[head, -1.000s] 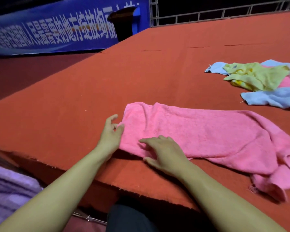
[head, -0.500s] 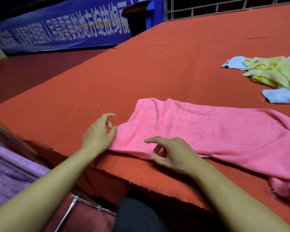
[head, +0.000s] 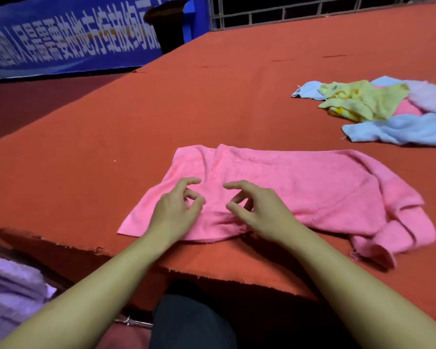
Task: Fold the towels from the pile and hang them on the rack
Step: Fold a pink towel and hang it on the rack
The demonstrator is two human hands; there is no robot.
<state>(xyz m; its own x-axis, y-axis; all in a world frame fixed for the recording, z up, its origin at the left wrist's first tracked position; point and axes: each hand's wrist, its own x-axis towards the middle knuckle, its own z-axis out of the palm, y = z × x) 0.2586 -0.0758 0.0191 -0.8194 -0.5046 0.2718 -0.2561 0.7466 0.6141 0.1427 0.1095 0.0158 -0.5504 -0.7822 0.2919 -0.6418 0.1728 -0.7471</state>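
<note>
We face a wide table [head: 212,102] covered in orange-red felt, its near edge frayed and ragged. Directly on it, at about 5 o'clock from the table's centre, lies a pink towel [head: 300,187], spread mostly flat, its right end bunched and folded over. At about 3 o'clock, near the right edge, sits a loose pile of towels [head: 378,109] in yellow, pale blue, pink and lilac, well apart from the pink one.

An event or exhibition hall: a red-felt-covered table [head: 212,102], a blue printed banner [head: 68,39], metal railing [head: 287,13] behind.
</note>
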